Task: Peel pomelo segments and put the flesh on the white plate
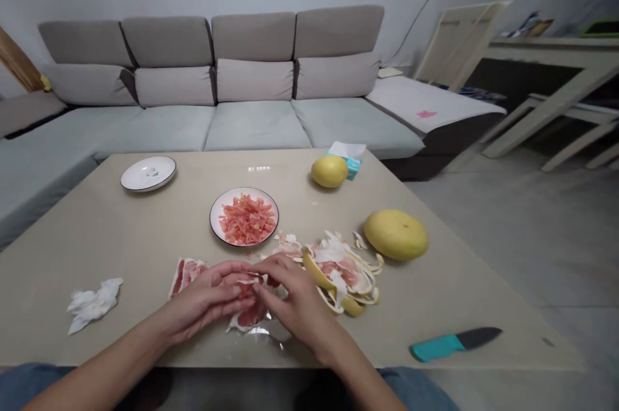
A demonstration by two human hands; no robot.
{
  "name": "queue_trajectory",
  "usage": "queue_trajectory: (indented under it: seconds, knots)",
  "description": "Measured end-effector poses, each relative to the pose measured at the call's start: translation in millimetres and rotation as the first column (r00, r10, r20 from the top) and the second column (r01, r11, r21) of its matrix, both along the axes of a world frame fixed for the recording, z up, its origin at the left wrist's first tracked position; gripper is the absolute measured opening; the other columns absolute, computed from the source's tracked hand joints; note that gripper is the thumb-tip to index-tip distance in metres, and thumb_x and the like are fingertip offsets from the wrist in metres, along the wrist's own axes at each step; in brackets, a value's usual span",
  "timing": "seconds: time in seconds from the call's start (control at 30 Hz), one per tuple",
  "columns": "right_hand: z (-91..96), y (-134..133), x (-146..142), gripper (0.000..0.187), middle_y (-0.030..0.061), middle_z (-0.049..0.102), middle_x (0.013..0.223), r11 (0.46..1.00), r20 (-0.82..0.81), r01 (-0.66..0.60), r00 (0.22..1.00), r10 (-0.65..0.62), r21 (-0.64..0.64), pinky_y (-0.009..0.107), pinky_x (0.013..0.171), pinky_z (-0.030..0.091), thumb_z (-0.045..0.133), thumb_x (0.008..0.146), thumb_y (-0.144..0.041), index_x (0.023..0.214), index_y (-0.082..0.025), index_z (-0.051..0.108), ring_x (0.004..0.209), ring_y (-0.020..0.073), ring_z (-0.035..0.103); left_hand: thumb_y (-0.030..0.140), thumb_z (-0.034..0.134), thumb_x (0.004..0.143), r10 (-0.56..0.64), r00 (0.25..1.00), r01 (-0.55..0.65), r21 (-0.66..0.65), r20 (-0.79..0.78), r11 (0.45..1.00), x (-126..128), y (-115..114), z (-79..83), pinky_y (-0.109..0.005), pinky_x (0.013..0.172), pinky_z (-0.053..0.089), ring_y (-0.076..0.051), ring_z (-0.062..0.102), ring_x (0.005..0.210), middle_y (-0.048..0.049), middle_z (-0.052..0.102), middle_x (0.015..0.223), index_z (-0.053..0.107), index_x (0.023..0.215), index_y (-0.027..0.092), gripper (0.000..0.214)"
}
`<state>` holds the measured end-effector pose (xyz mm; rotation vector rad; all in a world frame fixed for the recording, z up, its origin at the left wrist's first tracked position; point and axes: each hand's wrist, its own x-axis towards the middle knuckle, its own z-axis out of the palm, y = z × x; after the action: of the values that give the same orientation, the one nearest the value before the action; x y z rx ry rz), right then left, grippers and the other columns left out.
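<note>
Between my left hand [210,298] and my right hand [297,298] is a red pomelo segment [247,288], near the table's front edge. My left fingers support it from the left, while my right thumb and fingers pinch at its skin. Below them, another red pomelo piece [251,316] with white membrane lies on the table, partly hidden by my hands. A pomelo chunk [184,274] rests just behind my left hand. Beyond my hands stands a dark-rimmed plate [215,230] of loose pink pulp [247,220]. A heap of pomelo peel and membrane [341,266] lies right of my right hand.
Two whole yellow pomelos [396,234] [329,171] sit on the right side of the table [159,224], the farther by a tissue pack [352,162]. A teal-handled knife [457,343] lies front right. A white plate [148,173] and crumpled tissue [94,304] are left.
</note>
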<state>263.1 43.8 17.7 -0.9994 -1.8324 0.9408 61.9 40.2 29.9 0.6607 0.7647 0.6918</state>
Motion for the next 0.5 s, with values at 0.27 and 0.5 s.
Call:
queue_trajectory:
  seconds: [0.27, 0.5]
  knots:
    - [-11.6, 5, -23, 0.027, 0.0020, 0.064, 0.076, 0.774, -0.313, -0.221, 0.949, 0.031, -0.593, 0.027, 0.058, 0.048, 0.067, 0.080, -0.046, 0.084, -0.019, 0.067, 0.064, 0.0152, 0.061, 0.024, 0.076, 0.076, 0.049, 0.998, -0.049, 0.010, -0.035, 0.999, -14, -10, -22.0, -0.031, 0.086, 0.051, -0.018, 0.067, 0.092, -0.0060, 0.065, 0.105, 0.058, 0.106, 0.019, 0.035]
    - [-31.8, -7, -32, 0.032, 0.0000, 0.064, 0.075, 0.630, -0.470, -0.332, 0.881, -0.059, -0.702, 0.021, 0.061, 0.043, 0.074, 0.074, -0.048, 0.080, -0.016, 0.069, 0.061, 0.0096, 0.056, 0.025, 0.076, 0.075, 0.135, 0.970, -0.092, 0.210, -0.200, 0.973, -12, -16, -39.9, -0.021, 0.069, 0.044, -0.010, 0.060, 0.075, 0.0032, 0.063, 0.080, 0.055, 0.097, 0.022, 0.030]
